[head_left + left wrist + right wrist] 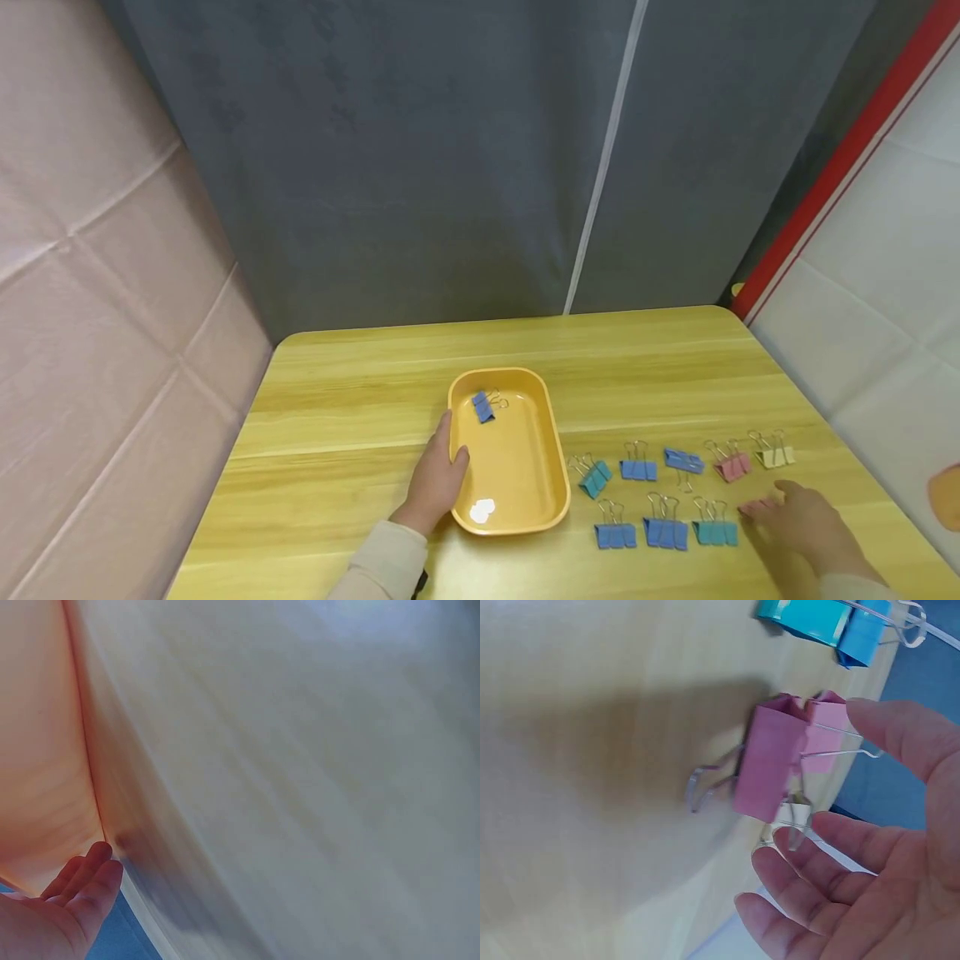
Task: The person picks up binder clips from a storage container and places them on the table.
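Observation:
My left hand [437, 477] holds the left rim of an orange-yellow tray [561, 467], thumb over the inside and fingers along the outer wall. A blue binder clip [483, 407] lies in the tray's far left corner. In the left wrist view, fingertips [101, 859] meet the tray's outer side [45, 750]. My right hand [806, 521] is over the table's right side, beside a pink binder clip [769, 761]. In the right wrist view its thumb and fingers are spread apart around that clip, whose wire handles stick out on both sides.
Right of the tray, binder clips lie in two rough rows: a far row with teal [596, 478], blue [638, 470], pink [733, 467] and cream [777, 456] ones, and a near row with blue [665, 533] and teal [716, 532] ones. A dark curtain [420, 167] hangs behind the table.

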The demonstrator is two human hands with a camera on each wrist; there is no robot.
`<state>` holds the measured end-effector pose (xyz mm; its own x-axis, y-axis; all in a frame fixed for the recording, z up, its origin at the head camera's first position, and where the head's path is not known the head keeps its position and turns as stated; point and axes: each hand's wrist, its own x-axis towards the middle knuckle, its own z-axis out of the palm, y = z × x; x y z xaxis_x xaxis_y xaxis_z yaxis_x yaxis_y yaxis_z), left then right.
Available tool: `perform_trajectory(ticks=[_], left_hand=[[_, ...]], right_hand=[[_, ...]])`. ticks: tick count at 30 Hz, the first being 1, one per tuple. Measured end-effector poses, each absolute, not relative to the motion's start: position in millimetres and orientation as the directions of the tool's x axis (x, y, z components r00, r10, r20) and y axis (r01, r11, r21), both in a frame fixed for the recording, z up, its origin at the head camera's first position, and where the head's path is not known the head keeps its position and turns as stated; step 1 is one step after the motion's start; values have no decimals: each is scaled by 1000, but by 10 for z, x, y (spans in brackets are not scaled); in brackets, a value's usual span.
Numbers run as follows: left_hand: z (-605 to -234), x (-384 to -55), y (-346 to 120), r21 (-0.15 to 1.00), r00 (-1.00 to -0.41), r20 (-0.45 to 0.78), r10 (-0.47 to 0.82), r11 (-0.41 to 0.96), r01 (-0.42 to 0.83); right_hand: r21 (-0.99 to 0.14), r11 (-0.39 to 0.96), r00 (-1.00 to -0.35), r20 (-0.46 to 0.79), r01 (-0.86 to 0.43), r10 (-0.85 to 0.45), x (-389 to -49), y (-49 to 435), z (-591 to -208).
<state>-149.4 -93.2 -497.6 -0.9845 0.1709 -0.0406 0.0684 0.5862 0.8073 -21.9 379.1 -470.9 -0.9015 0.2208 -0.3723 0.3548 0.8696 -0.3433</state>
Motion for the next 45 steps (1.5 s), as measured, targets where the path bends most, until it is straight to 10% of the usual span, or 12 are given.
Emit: perform_trajectory(ticks=[15,45], left_hand=[[-4958,-1501,-923,809,-984,-58,166,585,51],[-5002,-1484,-930,801,-986,-56,157,597,50]], right_hand=[[-364,864,-927,-270,348,259,-367,3660,-4344],[-411,910,-990,142,-58,1,-969,2283,-3910]])
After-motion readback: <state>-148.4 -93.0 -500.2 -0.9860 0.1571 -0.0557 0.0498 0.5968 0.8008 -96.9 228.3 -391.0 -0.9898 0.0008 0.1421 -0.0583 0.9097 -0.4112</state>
